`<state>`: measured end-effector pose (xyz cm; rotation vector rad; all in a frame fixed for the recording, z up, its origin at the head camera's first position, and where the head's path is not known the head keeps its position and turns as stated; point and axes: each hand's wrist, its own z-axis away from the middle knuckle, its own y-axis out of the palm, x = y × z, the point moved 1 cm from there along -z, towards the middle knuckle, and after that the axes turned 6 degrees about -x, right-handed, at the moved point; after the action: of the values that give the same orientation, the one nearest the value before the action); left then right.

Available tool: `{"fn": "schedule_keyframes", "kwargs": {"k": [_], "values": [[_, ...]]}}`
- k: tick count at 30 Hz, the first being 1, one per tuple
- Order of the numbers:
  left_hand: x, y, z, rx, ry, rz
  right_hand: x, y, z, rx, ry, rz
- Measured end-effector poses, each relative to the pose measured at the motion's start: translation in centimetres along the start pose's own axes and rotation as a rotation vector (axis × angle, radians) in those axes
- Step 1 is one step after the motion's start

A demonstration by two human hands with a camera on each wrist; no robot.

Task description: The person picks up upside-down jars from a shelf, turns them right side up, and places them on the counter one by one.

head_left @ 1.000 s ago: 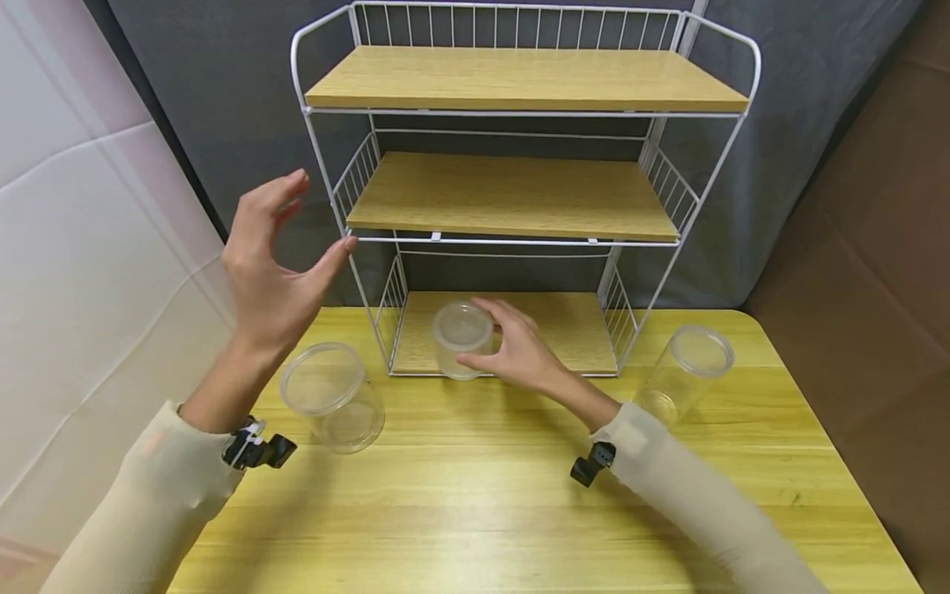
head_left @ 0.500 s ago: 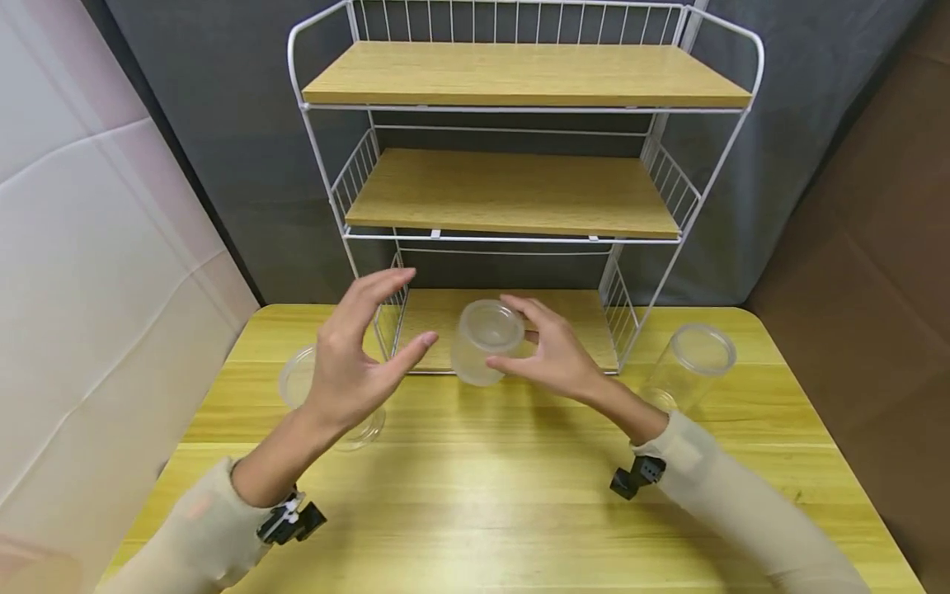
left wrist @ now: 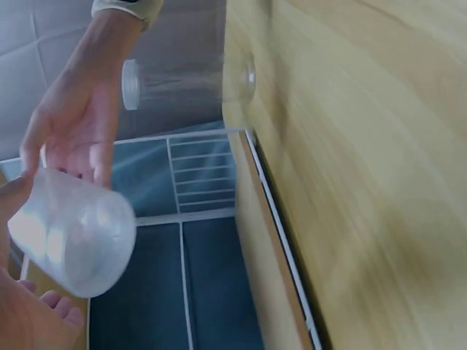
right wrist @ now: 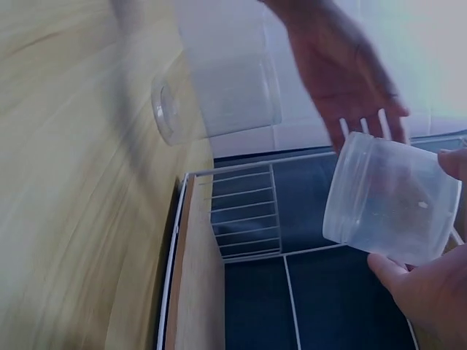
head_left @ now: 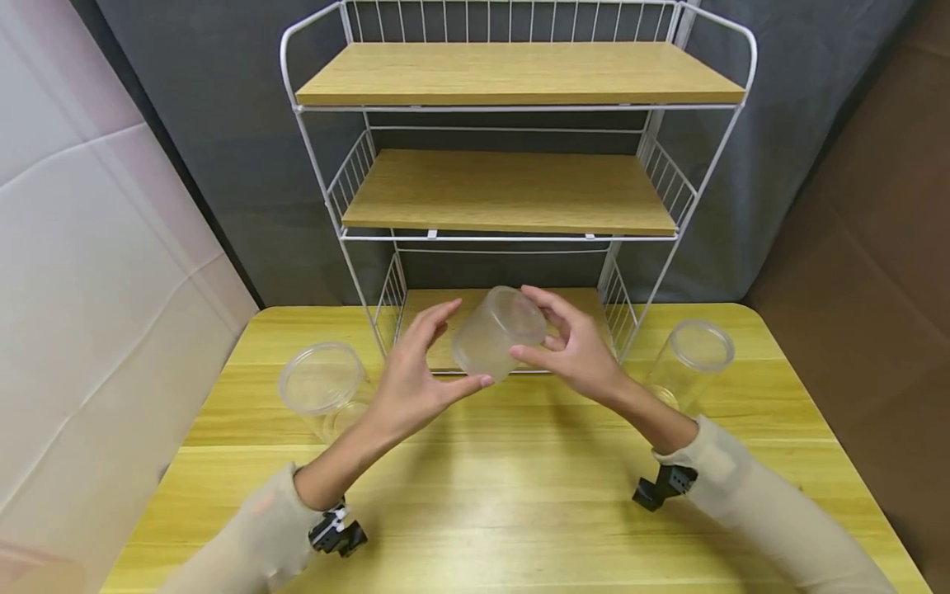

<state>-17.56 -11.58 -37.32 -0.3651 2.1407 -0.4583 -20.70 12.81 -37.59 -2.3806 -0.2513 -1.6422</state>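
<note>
A frosted, see-through plastic jar (head_left: 493, 338) is held tilted in front of the bottom shelf. My right hand (head_left: 582, 351) grips its upper right end between thumb and fingers. Near the lower left end is my left hand (head_left: 408, 379), thumb and fingers spread around the jar; whether they touch it I cannot tell. In the right wrist view, the jar (right wrist: 394, 197) has a ridged rim facing my left hand (right wrist: 339, 73), whose fingers look straight. The left wrist view shows the jar's round end (left wrist: 98, 244) close to my left fingers (left wrist: 55, 306).
A white wire rack (head_left: 512, 239) with three wooden shelves stands at the back of the wooden table (head_left: 512, 495). A wide clear jar (head_left: 319, 384) is on the left, partly behind my left hand. A narrower clear jar (head_left: 690, 359) stands on the right.
My left hand has come rightward and down from beside the rack to the frosted jar. My right hand has lifted the jar, moved it slightly right and tilted it.
</note>
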Motion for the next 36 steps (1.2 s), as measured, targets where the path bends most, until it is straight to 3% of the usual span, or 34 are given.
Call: {"fn": "schedule_keyframes", "kwargs": {"k": [10, 15, 18, 21, 26, 36], "values": [[0.7, 2.1, 0.3, -0.019, -0.159, 0.252, 0.2, 0.2, 0.8, -0.072, -0.005, -0.18], [1.0, 2.5, 0.5, -0.026, -0.189, 0.362, 0.0, 0.4, 1.2, -0.085, 0.028, -0.348], [1.0, 2.5, 0.5, -0.031, -0.183, 0.395, -0.3, 0.2, 1.2, -0.057, 0.036, -0.38], [0.9, 2.2, 0.5, -0.037, -0.154, 0.418, -0.5, -0.3, 1.2, 0.001, 0.031, -0.345], [0.7, 1.5, 0.2, -0.027, -0.092, 0.436, -0.7, -1.5, 0.9, 0.082, -0.01, -0.183], [0.7, 1.3, -0.6, 0.09, -0.041, 0.233, -1.9, -2.6, 0.8, 0.197, -0.128, 0.248]]}}
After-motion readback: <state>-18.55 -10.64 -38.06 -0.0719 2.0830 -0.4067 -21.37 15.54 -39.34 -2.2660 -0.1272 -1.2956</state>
